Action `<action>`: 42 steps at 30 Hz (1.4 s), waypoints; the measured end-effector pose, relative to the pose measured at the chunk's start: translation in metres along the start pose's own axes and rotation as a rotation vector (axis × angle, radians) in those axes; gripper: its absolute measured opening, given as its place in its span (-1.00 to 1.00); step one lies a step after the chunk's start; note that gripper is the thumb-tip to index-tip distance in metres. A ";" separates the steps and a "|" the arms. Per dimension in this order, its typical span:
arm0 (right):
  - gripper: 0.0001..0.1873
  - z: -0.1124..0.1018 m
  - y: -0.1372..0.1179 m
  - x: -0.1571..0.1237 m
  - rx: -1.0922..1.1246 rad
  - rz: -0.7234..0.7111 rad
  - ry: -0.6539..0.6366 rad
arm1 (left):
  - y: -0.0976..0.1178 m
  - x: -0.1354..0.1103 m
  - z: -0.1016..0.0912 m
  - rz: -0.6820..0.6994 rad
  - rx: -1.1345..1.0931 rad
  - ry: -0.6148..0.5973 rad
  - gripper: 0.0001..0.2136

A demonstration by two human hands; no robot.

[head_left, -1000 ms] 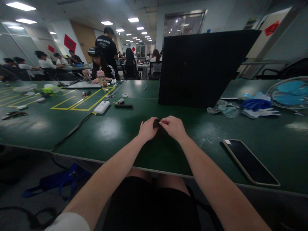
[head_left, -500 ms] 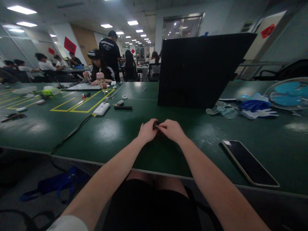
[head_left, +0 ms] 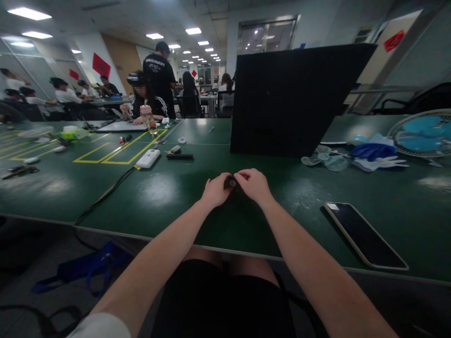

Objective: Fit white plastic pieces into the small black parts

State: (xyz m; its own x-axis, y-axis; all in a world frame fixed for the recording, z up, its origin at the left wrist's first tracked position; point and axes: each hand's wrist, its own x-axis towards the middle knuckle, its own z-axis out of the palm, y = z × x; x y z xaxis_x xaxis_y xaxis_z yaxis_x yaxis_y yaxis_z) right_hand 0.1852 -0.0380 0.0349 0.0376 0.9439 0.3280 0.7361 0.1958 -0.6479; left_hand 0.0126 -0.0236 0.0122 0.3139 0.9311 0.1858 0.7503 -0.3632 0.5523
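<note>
My left hand (head_left: 215,189) and my right hand (head_left: 253,185) meet over the green table (head_left: 169,192), a little in front of me. Both are closed in a pinch on a small dark object (head_left: 230,181) held between their fingertips. The object is too small and dark to name. Both forearms rest across the table's near edge.
A black upright panel (head_left: 296,98) stands just behind my hands. A phone (head_left: 364,234) lies face up at the right. Gloves (head_left: 377,155) and a blue fan (head_left: 423,134) sit far right. A white power strip (head_left: 148,157) with its cable lies to the left. Several people work at tables behind.
My hands stay together on the small dark object; the fingers have shifted slightly around it. A person in black at the back has moved a little.
</note>
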 end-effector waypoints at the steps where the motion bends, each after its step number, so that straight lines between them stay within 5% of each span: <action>1: -0.71 -0.001 0.004 0.003 0.078 0.066 0.069 | 0.000 0.000 0.000 -0.010 0.002 0.000 -0.57; 5: -0.68 -0.002 0.018 0.014 0.231 0.219 0.147 | 0.001 -0.001 -0.001 -0.033 0.001 -0.013 -0.54; 13: -0.76 0.001 0.015 0.005 0.061 0.079 -0.137 | 0.001 -0.001 -0.002 -0.036 -0.001 0.021 -0.58; 22: -0.70 -0.002 0.006 -0.002 -0.064 0.083 -0.263 | 0.005 -0.003 -0.008 -0.104 0.018 0.035 -0.60; 26: -0.73 -0.006 0.002 -0.002 -0.115 0.030 -0.187 | 0.005 -0.002 -0.010 -0.145 0.040 0.053 -0.59; 31: -0.79 -0.013 -0.001 0.002 0.084 0.054 0.030 | 0.005 -0.003 -0.011 -0.140 0.033 0.062 -0.61; 36: -0.84 -0.008 -0.001 -0.002 0.099 0.024 0.008 | 0.007 -0.004 -0.010 -0.111 0.057 0.071 -0.60; 42: -0.52 -0.002 0.010 0.002 -0.036 0.072 0.059 | 0.008 -0.005 -0.011 -0.124 0.059 0.064 -0.59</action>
State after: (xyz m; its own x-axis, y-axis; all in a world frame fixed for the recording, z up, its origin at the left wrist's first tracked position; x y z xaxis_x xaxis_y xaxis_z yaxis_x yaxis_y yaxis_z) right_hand 0.1937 -0.0348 0.0300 0.1305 0.9376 0.3224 0.7536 0.1175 -0.6467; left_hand 0.0111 -0.0307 0.0244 0.1807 0.9685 0.1715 0.8146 -0.2451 0.5257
